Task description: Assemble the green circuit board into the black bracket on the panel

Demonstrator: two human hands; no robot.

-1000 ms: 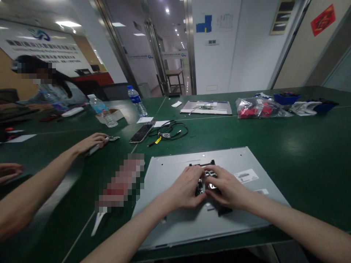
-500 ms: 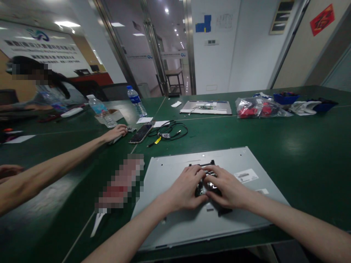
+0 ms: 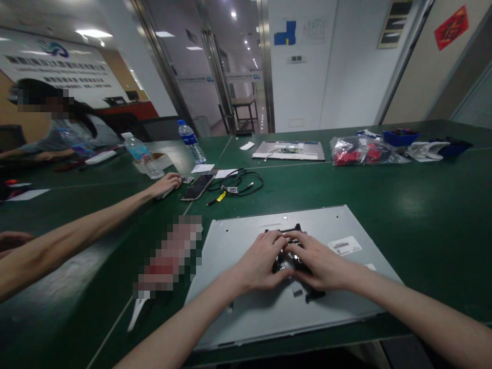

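Observation:
A flat silver-grey panel [image 3: 246, 312], like the metal back of a display, lies on the table in front of me. On its middle sits a black part [image 3: 295, 261] with shiny pieces, mostly covered by my fingers. My left hand [image 3: 263, 261] curls round its left side, thumb toward the near edge. From the right, my right hand [image 3: 317, 261] grips the same part, and the fingertips of both hands meet over it. A small grey block [image 3: 297, 290] shows just below my right thumb. White labels [image 3: 345, 246] are stuck on the panel's right side.
Left of the panel lies a blurred reddish packet [image 3: 169, 256] with a white tip. A co-worker's hand [image 3: 167, 185] rests near a phone [image 3: 199, 185] and a coiled black cable [image 3: 244, 184]. Farther back are bottles [image 3: 191, 141], another panel [image 3: 303, 152] and a plastic bag [image 3: 361, 152].
My hands stay round the black part, with a slight shift of the fingers and thumbs. The small grey block shows more clearly. The co-worker's hand has moved slightly to the right.

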